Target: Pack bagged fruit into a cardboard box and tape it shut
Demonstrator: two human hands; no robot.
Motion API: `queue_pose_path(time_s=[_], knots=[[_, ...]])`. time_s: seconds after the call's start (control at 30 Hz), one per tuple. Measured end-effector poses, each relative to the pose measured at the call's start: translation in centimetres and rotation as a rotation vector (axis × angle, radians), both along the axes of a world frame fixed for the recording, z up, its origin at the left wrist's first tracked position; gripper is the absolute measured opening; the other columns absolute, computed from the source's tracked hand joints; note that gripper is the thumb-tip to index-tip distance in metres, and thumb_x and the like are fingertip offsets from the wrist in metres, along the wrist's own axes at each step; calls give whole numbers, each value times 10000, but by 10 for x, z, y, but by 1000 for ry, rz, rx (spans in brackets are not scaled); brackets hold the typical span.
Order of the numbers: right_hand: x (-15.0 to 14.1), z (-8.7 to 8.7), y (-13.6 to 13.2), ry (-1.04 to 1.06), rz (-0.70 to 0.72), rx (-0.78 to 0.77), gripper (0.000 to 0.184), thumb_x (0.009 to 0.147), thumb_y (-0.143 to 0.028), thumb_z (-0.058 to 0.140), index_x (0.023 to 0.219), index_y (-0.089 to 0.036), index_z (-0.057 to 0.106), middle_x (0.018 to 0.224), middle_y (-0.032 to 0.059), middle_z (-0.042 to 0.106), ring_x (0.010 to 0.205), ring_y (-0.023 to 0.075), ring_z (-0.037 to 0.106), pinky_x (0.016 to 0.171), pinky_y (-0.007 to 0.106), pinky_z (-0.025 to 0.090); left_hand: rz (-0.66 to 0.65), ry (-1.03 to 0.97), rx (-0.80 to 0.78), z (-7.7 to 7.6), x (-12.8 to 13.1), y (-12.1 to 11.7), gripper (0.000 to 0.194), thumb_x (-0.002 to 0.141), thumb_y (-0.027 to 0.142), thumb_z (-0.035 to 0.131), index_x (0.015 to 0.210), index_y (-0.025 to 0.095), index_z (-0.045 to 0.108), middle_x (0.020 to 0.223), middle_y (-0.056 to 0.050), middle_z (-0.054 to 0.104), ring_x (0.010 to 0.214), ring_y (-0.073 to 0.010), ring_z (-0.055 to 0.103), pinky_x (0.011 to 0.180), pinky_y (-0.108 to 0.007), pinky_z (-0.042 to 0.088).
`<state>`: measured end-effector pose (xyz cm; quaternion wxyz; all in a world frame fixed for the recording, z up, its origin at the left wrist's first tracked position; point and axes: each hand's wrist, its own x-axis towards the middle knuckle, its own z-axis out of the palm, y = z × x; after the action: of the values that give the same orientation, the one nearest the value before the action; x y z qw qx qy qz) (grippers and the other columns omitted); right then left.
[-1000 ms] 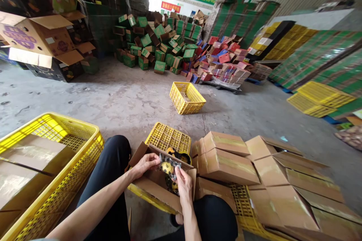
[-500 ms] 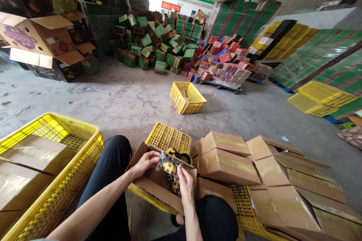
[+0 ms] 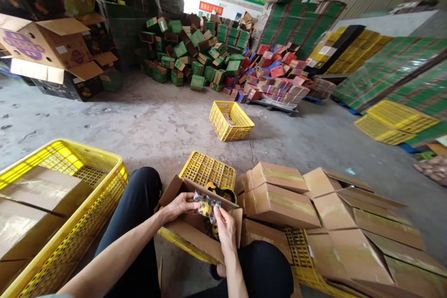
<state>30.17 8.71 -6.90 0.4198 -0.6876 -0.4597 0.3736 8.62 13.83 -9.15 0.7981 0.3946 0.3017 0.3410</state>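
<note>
Between my two hands is a small clear plastic packet [image 3: 205, 206] with something yellow and dark-spotted inside; I cannot make out its kind. My left hand [image 3: 179, 206] pinches its left end. The right end is gripped in the fingers of my right hand [image 3: 224, 224]. Both hands are above an open cardboard box [image 3: 192, 237], which sits tilted between my knees on a yellow crate. Part of a similar packet [image 3: 212, 229] shows inside the box, mostly covered by my right hand. A black and orange tape dispenser-like object [image 3: 223, 192] lies just beyond the box.
At left stands a yellow crate [image 3: 120, 167] holding cardboard boxes [image 3: 42, 191]. Several closed boxes [image 3: 279, 200] are stacked at right on yellow crates. An upturned yellow crate [image 3: 209, 167] lies ahead, another crate [image 3: 232, 121] farther off. Piled green cartons [image 3: 197, 81] fill the background.
The packet has turned slightly and come a little flatter between my hands. My right hand has shifted slightly left, and both hands still hold it.
</note>
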Motion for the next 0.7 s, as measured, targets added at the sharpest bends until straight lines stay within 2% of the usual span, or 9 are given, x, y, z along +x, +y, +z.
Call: queue_pose_path(time_s=[0.2,0.3,0.4,0.47,0.6,0.7], knots=[[-1,5,-1,106,1,-19,685,743,-840,714,864,-185,872,716,78,790,693,269,732,598,302,624,29,-4,-2,-4,0,2,624,721,505,966,1181,125,785,1068,-152,795,987,-279,759,931,-376,557],[-6,1,-3,279,-10,-39,700,717,-802,778,1001,-167,857,925,124,837,844,305,783,648,328,661,52,-7,4,-8,0,3,601,730,494,964,1164,119,785,1056,-150,796,971,-268,757,918,-360,552],[-11,-3,-6,383,39,-62,740,699,-748,835,1162,-172,813,1099,148,834,993,331,796,716,354,675,68,9,8,-11,0,4,596,726,490,967,1159,122,786,1057,-144,797,947,-253,751,895,-344,547],[-13,-6,-7,402,83,-81,756,700,-718,854,1213,-167,789,1104,153,835,978,328,806,746,375,676,67,24,23,-11,-1,4,594,730,481,965,1171,127,784,1077,-140,795,944,-244,744,869,-325,543],[-10,-12,-6,405,92,-88,731,687,-681,882,1159,-130,795,1014,161,844,922,341,811,770,415,675,44,35,44,-5,-1,2,608,749,491,950,1210,135,774,1123,-139,787,955,-243,736,838,-304,538],[-5,-18,-3,404,84,-81,735,642,-662,915,1130,-125,798,988,161,843,896,354,806,751,436,674,6,17,71,1,-1,1,623,773,492,933,1267,156,756,1197,-133,774,1028,-261,729,897,-320,537]])
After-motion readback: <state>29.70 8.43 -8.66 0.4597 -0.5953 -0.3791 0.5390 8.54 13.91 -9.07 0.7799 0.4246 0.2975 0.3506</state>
